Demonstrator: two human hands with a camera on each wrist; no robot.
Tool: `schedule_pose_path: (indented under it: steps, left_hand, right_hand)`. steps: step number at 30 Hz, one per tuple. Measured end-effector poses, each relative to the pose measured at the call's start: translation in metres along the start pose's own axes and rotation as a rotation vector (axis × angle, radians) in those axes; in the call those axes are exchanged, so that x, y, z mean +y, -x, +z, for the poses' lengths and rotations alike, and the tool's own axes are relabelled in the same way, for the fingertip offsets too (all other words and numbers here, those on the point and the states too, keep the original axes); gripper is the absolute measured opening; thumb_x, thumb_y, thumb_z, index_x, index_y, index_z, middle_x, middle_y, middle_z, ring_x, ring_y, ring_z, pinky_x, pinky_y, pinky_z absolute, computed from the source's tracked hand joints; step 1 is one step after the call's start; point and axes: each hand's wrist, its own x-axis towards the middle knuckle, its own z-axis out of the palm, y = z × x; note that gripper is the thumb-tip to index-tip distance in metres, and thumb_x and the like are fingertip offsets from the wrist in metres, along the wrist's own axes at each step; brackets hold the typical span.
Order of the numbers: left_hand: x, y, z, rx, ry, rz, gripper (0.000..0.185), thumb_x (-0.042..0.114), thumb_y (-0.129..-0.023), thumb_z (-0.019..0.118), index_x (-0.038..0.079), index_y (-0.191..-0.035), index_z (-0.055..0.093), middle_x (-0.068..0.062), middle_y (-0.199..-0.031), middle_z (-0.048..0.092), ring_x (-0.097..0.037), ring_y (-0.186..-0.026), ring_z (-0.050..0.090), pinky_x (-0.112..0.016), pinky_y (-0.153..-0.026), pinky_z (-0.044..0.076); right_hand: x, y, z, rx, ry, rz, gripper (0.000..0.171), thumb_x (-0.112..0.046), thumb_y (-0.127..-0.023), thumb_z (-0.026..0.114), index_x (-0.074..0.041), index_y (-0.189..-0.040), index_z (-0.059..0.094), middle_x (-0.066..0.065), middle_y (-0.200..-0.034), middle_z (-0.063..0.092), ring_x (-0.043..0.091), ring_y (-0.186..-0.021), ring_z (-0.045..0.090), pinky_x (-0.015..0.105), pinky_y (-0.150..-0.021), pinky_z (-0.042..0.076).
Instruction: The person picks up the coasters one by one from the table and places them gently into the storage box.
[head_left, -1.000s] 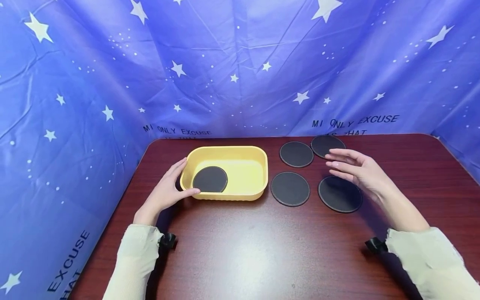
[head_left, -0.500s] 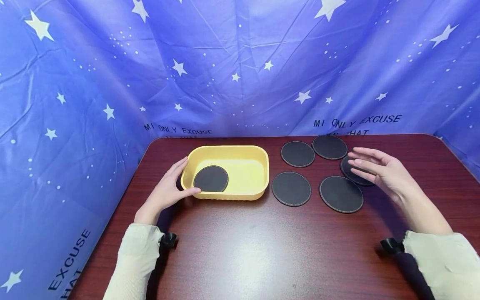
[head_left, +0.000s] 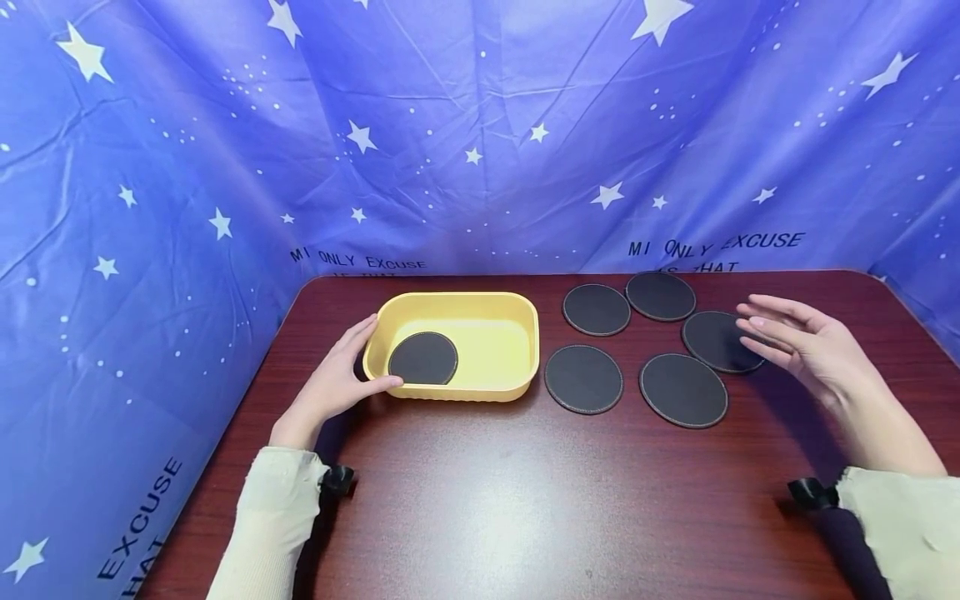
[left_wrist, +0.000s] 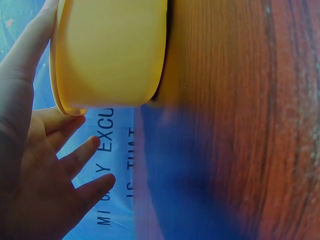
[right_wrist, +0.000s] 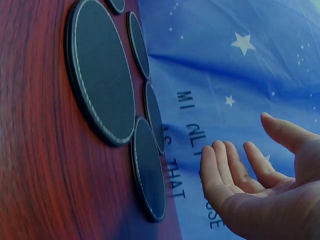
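Observation:
At the left of the table, my left hand (head_left: 333, 379) holds the corner of a yellow plastic box (head_left: 495, 392), its thumb over the front rim and its fingers at the left end. Inside the box lies a round black coaster (head_left: 422, 358). In the left wrist view, the outer fingers (left_wrist: 92, 192) spread away from the box wall (left_wrist: 110, 55). My right hand (head_left: 813, 350) hovers at the right with nothing in it, fingers loosely bent. Its fingertips partly cover the rightmost coaster (head_left: 716, 340); in the right wrist view the hand (right_wrist: 265, 185) is apart from the coasters.
More black coasters with pale stitched edges lie flat: a front-left one (head_left: 583, 379), a front-right one (head_left: 682, 390), a back-left one (head_left: 596, 309) and a back-right one (head_left: 660, 296). The table (head_left: 480, 492) is dark reddish wood. A blue star-patterned cloth (head_left: 480, 192) hangs behind it.
My right hand has moved to the right, away from over the coasters, bringing the rightmost coaster into sight. My left hand and the box have stayed in place.

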Motion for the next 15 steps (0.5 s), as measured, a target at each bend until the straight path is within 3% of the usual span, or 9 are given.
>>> schedule_pose_path:
  steps: [15]
  left_hand:
    - [0.0,-0.001,0.001,0.005,0.006,0.008,0.104,0.042,-0.076,0.085,0.007,-0.157,0.03,-0.008,-0.165,0.027,-0.032,-0.152,0.025,-0.055,-0.122,0.025]
  right_hand:
    - [-0.014,0.021,-0.038,0.096,-0.017,0.005,0.044,0.015,-0.1,0.034,-0.002,-0.12,0.07,0.013,-0.11,0.076,0.024,-0.098,0.075,0.036,-0.08,0.062]
